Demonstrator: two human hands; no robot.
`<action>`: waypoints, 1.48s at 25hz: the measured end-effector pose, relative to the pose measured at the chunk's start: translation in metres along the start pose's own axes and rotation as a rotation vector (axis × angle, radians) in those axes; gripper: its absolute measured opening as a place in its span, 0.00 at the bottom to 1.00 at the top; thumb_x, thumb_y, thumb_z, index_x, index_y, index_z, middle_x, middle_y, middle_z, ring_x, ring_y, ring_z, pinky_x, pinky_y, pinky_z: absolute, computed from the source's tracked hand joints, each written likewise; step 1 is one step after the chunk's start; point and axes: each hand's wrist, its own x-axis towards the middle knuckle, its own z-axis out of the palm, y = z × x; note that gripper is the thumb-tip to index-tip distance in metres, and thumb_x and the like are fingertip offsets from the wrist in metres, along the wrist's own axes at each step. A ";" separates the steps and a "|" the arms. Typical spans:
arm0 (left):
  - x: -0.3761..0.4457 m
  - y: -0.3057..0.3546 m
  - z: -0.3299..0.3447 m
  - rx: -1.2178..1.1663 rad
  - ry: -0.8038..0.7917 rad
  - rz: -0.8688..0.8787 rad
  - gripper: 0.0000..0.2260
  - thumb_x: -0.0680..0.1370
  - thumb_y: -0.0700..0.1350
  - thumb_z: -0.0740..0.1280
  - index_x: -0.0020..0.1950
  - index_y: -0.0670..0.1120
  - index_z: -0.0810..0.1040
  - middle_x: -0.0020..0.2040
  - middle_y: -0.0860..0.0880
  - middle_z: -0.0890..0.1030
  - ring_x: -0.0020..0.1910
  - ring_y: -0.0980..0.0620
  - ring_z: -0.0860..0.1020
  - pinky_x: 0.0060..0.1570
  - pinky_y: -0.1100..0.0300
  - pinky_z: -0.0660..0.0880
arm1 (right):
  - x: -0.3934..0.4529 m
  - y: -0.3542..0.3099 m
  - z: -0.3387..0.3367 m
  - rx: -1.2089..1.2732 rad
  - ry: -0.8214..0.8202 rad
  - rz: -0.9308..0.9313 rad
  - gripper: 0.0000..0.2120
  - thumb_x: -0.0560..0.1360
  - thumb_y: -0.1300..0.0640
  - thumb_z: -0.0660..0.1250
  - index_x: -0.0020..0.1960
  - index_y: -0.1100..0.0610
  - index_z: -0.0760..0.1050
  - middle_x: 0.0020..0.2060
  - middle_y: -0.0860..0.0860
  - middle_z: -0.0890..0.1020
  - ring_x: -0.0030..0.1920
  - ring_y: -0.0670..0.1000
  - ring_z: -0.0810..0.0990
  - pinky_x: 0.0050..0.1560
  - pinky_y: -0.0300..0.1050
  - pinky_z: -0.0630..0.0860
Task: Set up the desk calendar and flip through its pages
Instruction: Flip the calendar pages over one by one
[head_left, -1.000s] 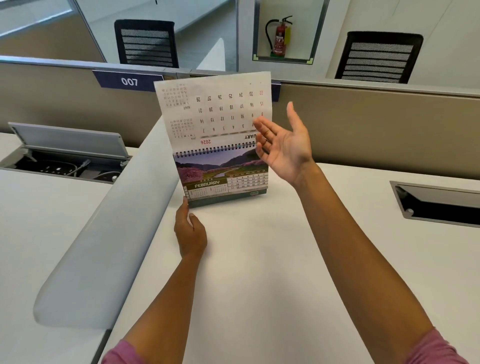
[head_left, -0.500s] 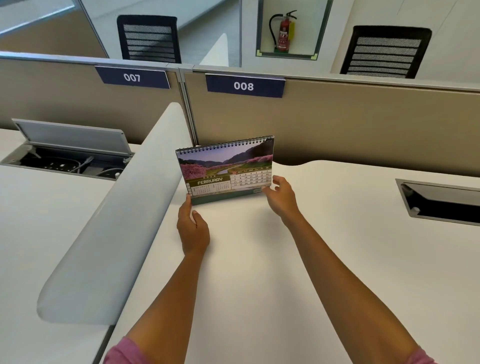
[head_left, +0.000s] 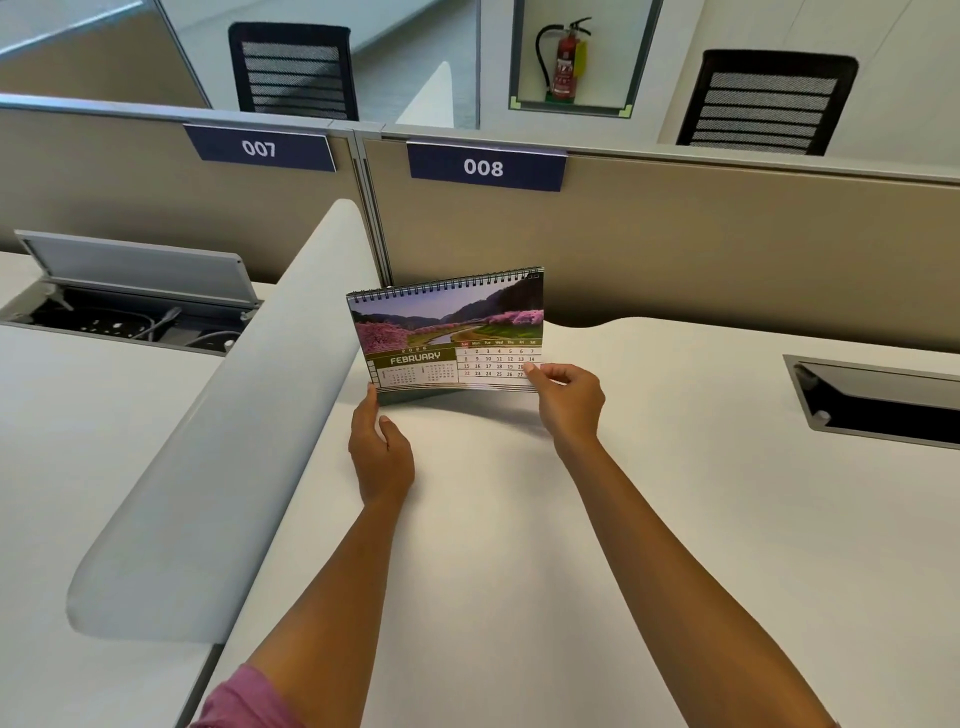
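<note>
A spiral-bound desk calendar (head_left: 447, 332) stands upright on the white desk (head_left: 519, 519), showing the February page with a pink-blossom landscape. My left hand (head_left: 382, 452) rests on the desk at the calendar's lower left corner, its thumb pressed against the base. My right hand (head_left: 569, 397) pinches the lower right corner of the February page between thumb and fingers, and that corner is lifted slightly off the base.
A grey rounded divider (head_left: 218, 441) runs along the desk's left side. Beige partitions with signs 007 (head_left: 260, 148) and 008 (head_left: 484, 167) stand behind. A closed cable hatch (head_left: 878, 400) is at right, an open one (head_left: 130, 296) at left. Chairs and a fire extinguisher (head_left: 566, 60) are beyond.
The January page went over the spiral to the back. My right hand came down from it to the February page's lower right corner and pinched it. My left hand stayed put.
</note>
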 end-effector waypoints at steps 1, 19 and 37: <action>0.000 0.000 0.000 -0.002 -0.001 0.001 0.19 0.83 0.37 0.56 0.74 0.45 0.68 0.73 0.45 0.72 0.73 0.45 0.69 0.67 0.60 0.64 | 0.000 0.001 -0.002 0.006 -0.005 -0.005 0.12 0.74 0.52 0.72 0.50 0.60 0.83 0.48 0.55 0.86 0.45 0.52 0.82 0.53 0.48 0.80; 0.000 -0.002 -0.006 -0.057 -0.003 0.011 0.15 0.79 0.34 0.62 0.65 0.41 0.75 0.59 0.41 0.79 0.59 0.42 0.77 0.53 0.57 0.74 | -0.017 -0.035 -0.032 0.696 -0.483 0.211 0.37 0.77 0.30 0.46 0.52 0.57 0.81 0.46 0.54 0.86 0.48 0.52 0.83 0.48 0.43 0.77; 0.002 -0.003 -0.001 -0.033 0.000 -0.052 0.20 0.81 0.35 0.58 0.74 0.45 0.69 0.72 0.46 0.72 0.72 0.46 0.70 0.66 0.60 0.64 | 0.024 -0.096 -0.014 0.687 -0.445 -0.053 0.28 0.81 0.40 0.52 0.70 0.59 0.70 0.62 0.55 0.81 0.54 0.54 0.84 0.53 0.44 0.81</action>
